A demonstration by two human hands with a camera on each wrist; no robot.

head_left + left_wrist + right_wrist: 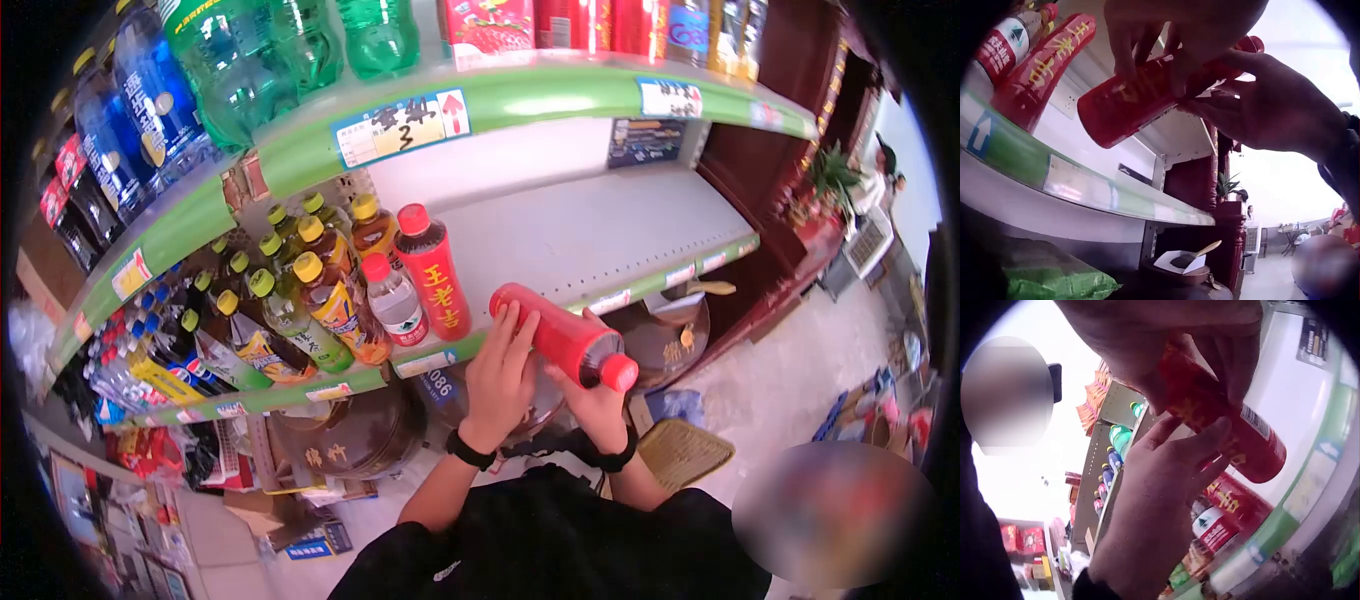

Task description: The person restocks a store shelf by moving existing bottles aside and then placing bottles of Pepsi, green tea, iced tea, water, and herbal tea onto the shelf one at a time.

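Observation:
A red herbal tea bottle (560, 335) with a red cap lies tilted between both hands, in front of the shelf edge. My left hand (503, 385) holds it near the base, fingers along its side. Nearer the cap, the right hand (598, 408) grips it from below. Yellow characters show on the held bottle (1138, 97) in the left wrist view, and a barcode in the right wrist view. Upright on the shelf (590, 220), a matching red bottle (437, 275) stands left of the hands, beside a red-capped water bottle (395, 300).
Several tea and cola bottles (330, 300) fill the shelf's left side. Above runs an upper shelf edge (540, 100) bearing large green bottles (375, 40) and a price tag (405, 130). Brown lidded jars (350, 440) stand below. Floor and a woven tray (685, 455) lie lower right.

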